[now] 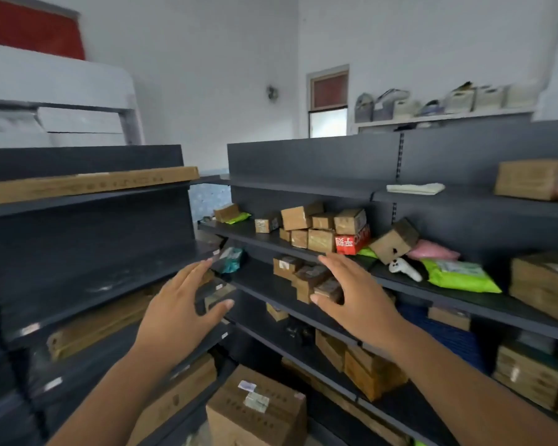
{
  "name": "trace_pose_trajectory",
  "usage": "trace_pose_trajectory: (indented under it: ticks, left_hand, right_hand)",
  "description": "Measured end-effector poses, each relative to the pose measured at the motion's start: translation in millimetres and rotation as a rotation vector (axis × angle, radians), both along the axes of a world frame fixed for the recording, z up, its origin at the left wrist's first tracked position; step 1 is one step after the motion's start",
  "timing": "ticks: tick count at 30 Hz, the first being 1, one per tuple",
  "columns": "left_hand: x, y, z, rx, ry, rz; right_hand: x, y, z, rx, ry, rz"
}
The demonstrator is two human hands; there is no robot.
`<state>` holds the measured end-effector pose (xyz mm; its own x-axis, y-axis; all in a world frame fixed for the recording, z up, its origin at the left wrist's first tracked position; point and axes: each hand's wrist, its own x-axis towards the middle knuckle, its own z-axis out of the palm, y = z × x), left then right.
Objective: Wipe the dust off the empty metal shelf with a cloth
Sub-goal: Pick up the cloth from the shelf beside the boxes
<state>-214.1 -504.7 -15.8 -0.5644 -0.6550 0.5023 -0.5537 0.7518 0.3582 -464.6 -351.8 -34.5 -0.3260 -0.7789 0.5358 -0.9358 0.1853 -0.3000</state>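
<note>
A folded pale cloth (415, 188) lies on the top dark metal shelf (303, 185) of the right-hand rack, with bare shelf to its left. On the left rack, the second shelf (87, 281) is bare and shows pale dusty smears. My left hand (181, 304) hovers with spread fingers near that shelf's right end, holding nothing. My right hand (355, 294) is also spread and empty, in front of the right rack's middle shelves, well below and left of the cloth.
Small cardboard boxes (319, 226), a red box (351, 243), green and pink packets and a white controller (403, 268) crowd the right rack's middle shelf. A long flat carton (87, 185) lies on the left rack's top shelf. A large carton (255, 410) stands on the floor between the racks.
</note>
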Motion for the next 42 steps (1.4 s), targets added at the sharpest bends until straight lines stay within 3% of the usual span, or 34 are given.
trace_pose_trajectory:
  ticks: [10, 19, 27, 35, 42]
  left_hand:
    - [-214.3, -102.9, 4.2, -0.04, -0.019, -0.26]
    - [-365.1, -180.6, -6.5, 0.002, -0.019, -0.458]
    - [-496.5, -251.7, -17.2, 0.046, 0.059, -0.648]
    - [-587.7, -273.7, -24.7, 0.125, 0.051, -0.83]
    - [-608.1, -284.9, -19.3, 0.086, 0.049, -0.791]
  right_hand:
    - [-173.0, -47.7, -7.8, -0.087, -0.031, -0.266]
    - [-295.3, -88.9, 9.4, -0.008, 0.007, -0.432]
    - [-424.6, -136.9, 66.0, -0.035, 0.107, -0.622]
    - [-513.6, -158.4, 88.4, 0.448, -0.069, -0.79]
    - [-484.5, -151.7, 85.9, 0.341, 0.448, -0.669]
